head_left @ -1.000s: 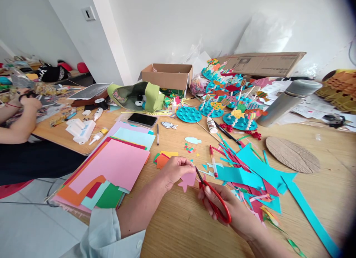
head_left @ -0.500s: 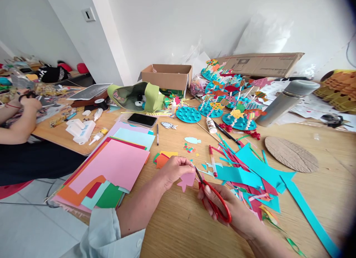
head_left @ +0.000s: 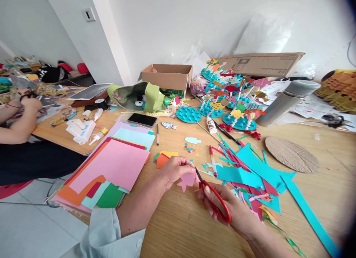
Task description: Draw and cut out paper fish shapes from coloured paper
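Observation:
My left hand [head_left: 174,171] pinches a small pink fish-shaped paper cutout [head_left: 187,180] just above the wooden table [head_left: 180,221]. In my right hand [head_left: 233,211] I grip red-handled scissors [head_left: 214,198], fingers through the loops. The scissor blades touch the cutout's right edge. A pile of teal, red and pink paper scraps [head_left: 250,172] lies directly to the right of both hands.
A stack of coloured paper sheets [head_left: 111,169] lies at the left, with a phone [head_left: 142,119] and a pencil [head_left: 157,134] beyond it. Finished paper fish decorations [head_left: 228,98], a metal flask [head_left: 287,101], a cardboard oval [head_left: 292,154] and a box [head_left: 167,75] stand farther back. Another person's arm [head_left: 19,117] works at the far left.

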`<state>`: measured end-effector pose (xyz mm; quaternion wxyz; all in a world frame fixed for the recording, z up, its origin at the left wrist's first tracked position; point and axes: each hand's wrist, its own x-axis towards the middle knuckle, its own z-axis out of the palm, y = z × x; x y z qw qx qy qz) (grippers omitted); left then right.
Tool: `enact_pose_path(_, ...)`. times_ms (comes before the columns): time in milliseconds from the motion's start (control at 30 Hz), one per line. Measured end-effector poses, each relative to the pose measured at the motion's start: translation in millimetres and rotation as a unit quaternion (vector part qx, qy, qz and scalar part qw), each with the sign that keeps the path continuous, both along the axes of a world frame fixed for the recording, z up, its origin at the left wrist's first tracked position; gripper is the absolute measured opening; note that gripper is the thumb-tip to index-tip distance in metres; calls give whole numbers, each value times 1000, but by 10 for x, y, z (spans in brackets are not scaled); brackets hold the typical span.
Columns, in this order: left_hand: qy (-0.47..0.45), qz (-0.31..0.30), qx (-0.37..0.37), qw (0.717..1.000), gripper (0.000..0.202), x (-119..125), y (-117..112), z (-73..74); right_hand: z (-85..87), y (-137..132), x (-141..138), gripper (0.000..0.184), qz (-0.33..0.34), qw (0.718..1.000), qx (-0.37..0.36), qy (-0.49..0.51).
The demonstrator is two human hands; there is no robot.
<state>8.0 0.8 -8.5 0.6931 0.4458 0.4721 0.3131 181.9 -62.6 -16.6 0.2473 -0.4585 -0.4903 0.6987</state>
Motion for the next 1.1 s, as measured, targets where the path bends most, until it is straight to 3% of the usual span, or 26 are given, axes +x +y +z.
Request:
enact_pose_path(367, -12, 5, -12, 1000, 18, 0, -4, 11, 13, 11, -3, 60, 3, 1000, 2, -10)
enact_pose_path(600, -14, 12, -31, 999, 20, 2, -5, 31, 22, -4, 1, 53, 7, 1000, 11, -10)
enact_pose_path(1100, -23, -16, -16, 999, 16, -20, -5, 32, 49, 11, -4, 56, 11, 999, 6, -43)
